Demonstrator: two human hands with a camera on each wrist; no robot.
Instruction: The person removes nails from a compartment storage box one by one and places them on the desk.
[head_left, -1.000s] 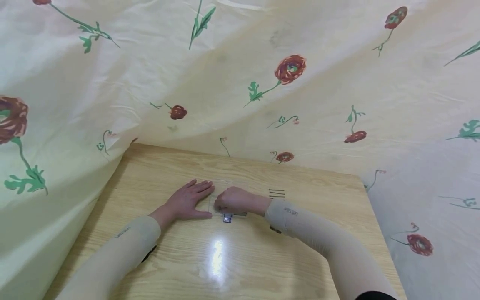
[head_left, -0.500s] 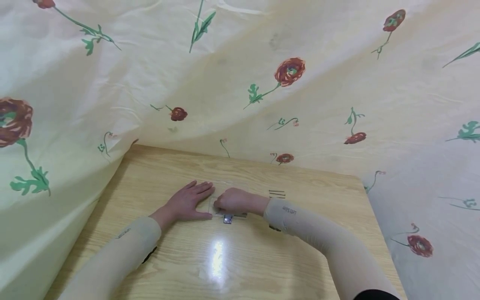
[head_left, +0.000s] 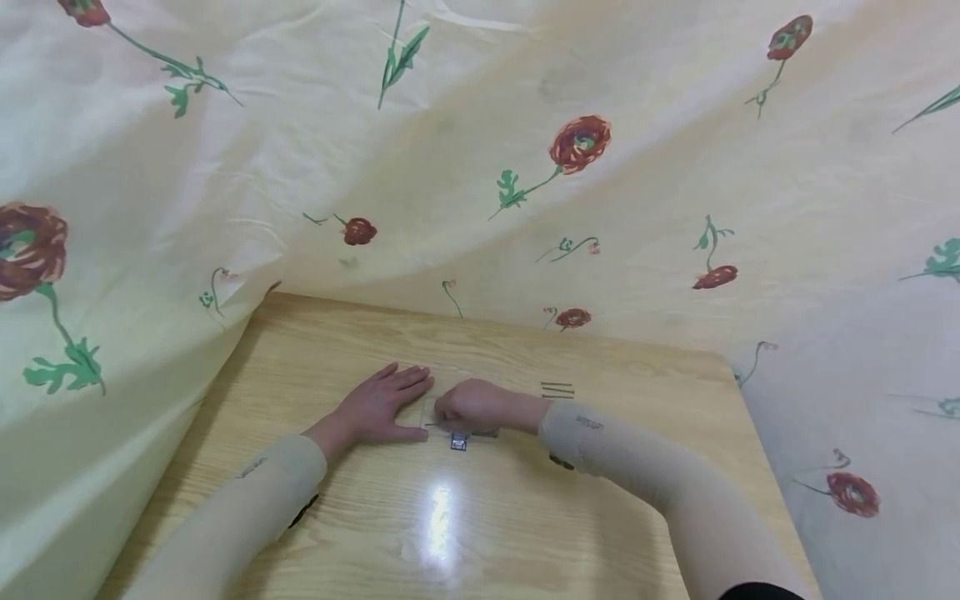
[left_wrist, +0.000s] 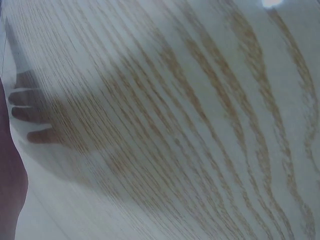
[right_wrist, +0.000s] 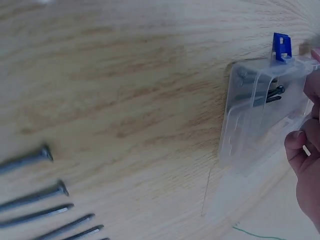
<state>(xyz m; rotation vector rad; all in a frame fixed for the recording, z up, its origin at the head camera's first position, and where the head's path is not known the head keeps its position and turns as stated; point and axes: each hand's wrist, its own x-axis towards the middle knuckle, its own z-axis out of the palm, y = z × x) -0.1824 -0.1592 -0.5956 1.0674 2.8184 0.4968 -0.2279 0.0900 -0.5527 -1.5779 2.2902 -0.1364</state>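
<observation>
A clear plastic case (right_wrist: 250, 120) with a blue latch (right_wrist: 282, 46) lies on the table; several nails (right_wrist: 272, 95) show through its wall. My left hand (head_left: 382, 404) lies flat, palm down, at the case's left side, fingers straight and thumb near its front corner. In the left wrist view only a blurred edge of that hand (left_wrist: 11, 190) appears. Over the case, my right hand (head_left: 480, 406) is curled. A thin dark nail (head_left: 432, 425) sticks out to the left below its fingertips, seemingly pinched; the right wrist view hides the grip.
Several loose nails (head_left: 557, 389) lie in a row on the wooden table (head_left: 360, 517), right of the case and behind the right wrist. A flowered cloth (head_left: 465, 167) hangs along the table's back and sides. Glare marks the table's front.
The thin nail tip now shows left of my right fingertips, where it was not visible earlier. My left hand stays in place; the whole view shifts slightly.
</observation>
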